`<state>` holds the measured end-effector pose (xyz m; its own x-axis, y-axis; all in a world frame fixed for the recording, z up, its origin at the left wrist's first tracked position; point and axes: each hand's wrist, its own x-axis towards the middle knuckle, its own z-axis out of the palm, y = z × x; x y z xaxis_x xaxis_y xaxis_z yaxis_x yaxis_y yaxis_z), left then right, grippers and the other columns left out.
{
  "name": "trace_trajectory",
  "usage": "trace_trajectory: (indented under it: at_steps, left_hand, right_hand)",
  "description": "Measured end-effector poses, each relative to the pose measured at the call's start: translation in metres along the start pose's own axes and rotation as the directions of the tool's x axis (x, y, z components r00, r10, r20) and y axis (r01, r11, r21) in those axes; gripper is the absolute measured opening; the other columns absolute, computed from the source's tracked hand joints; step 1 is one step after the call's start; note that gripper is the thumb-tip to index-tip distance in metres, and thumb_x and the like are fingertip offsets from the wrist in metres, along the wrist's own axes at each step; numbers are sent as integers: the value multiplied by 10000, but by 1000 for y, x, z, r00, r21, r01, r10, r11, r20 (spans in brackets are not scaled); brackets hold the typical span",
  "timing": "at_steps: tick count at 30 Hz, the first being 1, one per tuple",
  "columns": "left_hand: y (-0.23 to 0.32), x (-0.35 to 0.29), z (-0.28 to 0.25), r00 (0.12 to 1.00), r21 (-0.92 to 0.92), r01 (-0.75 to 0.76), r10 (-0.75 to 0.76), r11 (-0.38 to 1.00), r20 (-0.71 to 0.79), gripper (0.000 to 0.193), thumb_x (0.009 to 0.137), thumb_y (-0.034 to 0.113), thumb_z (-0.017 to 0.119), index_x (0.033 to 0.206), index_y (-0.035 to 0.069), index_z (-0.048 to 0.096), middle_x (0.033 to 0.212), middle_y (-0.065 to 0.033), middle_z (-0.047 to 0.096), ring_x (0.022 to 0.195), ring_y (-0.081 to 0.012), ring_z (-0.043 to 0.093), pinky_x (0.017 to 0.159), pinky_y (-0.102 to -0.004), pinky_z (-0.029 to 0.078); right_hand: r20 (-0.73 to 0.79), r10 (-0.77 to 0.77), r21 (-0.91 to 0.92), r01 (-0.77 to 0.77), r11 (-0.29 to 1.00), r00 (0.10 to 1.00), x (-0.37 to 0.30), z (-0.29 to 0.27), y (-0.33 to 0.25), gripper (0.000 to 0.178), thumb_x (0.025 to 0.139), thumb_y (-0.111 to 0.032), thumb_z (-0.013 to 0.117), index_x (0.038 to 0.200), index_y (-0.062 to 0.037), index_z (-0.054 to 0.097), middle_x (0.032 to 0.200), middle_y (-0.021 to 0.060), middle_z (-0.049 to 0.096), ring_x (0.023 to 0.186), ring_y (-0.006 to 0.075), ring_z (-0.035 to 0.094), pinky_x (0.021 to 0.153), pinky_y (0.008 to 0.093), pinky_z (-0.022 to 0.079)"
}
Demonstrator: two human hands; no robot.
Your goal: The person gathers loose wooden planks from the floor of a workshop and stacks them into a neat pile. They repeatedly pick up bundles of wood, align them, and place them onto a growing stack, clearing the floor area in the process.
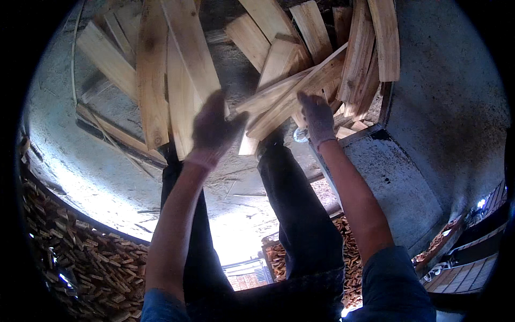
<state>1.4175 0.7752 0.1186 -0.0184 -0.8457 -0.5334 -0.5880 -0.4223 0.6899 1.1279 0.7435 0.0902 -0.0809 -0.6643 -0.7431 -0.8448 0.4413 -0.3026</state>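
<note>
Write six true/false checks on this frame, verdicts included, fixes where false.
1. The left hand and right hand are both gloved. True.
2. The two hands are clasped together. False: they are apart, with a slanted wooden board between them.
3. Stacked wood pieces show at the picture's lower left. True.
4. Long sleeves reach both wrists. False: the forearms are bare, and the blue sleeves end well short of the wrists.
5. Only one board is in view. False: many more wooden boards lie spread out beyond the hands.
6. The trousers are dark. True.
</note>
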Motion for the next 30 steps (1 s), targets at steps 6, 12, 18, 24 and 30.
trace_trajectory:
  at_steps: [6,12,18,24,30]
  left_hand:
    - [7,72,91,914,47,163,-168,986,369,829,715,559,778,1276,-7,549,1185,-280,659,1131,-389,641,943,-444,528]
    - [9,46,115,960,55,96,-107,994,258,855,715,597,785,1303,17,563,1141,-255,689,1081,-387,672,938,-428,528]
    - [36,-35,36,891,-204,231,-122,951,437,523,949,455,606,1127,-35,649,1017,-219,707,999,-348,685,887,-438,522]
    - [-24,-88,-40,976,33,-50,41,998,213,411,1007,145,554,1402,52,493,1299,-201,611,1098,-332,645,954,-462,513]
    - [-64,-4,-170,986,274,109,-139,956,93,589,950,216,643,1479,75,426,1439,-197,499,1172,-333,580,961,-435,520]
  right_hand:
    - [-270,224,554,-39,832,936,38,16,7,852,872,-596,668,1374,77,520,1402,299,514,1290,397,503,1076,401,394]
    - [-133,343,884,-45,465,930,30,12,-14,722,893,-475,716,1375,34,544,1355,124,555,1236,203,494,1087,335,365]
    - [-130,150,789,10,615,980,-35,18,-43,468,928,-461,661,1088,-22,684,911,97,698,889,207,633,818,373,492]
    - [74,-175,626,91,774,982,-72,69,-106,672,795,-555,780,1154,-10,620,1052,134,685,967,230,657,856,360,519]
    - [331,-301,501,103,859,894,-37,54,-194,943,664,-612,833,1251,68,543,1132,245,655,1082,378,638,972,415,490]
